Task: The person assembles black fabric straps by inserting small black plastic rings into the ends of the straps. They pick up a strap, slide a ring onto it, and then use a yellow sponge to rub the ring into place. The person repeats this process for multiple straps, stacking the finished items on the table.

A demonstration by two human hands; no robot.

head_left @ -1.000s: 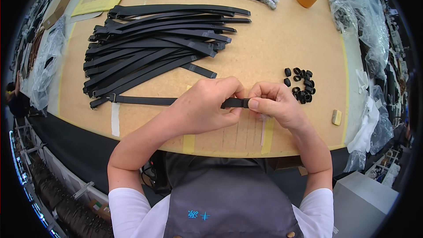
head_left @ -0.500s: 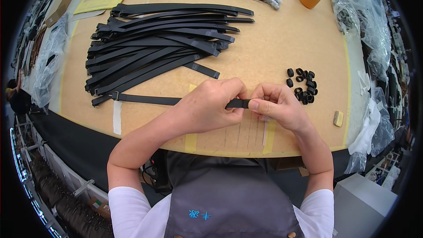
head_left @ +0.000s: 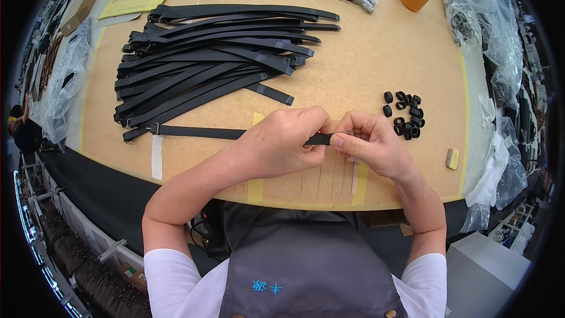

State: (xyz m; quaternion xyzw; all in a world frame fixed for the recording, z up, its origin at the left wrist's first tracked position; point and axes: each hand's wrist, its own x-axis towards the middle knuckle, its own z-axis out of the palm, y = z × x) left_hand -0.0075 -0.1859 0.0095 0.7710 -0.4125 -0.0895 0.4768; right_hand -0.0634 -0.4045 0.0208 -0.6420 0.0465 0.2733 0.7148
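Both hands meet over the near edge of the table (head_left: 376, 47): your left hand (head_left: 282, 144) pinches the strap (head_left: 200, 133) close to its end, and your right hand (head_left: 371, 144) pinches that same end from the other side, fingertips nearly touching. From there the strap runs flat to the left, its metal buckle (head_left: 154, 128) lying beside the strap pile (head_left: 206, 53). It looks light, limp, probably smooth, so grip close to the tip. Black loops (head_left: 405, 115) sit just beyond your right hand.
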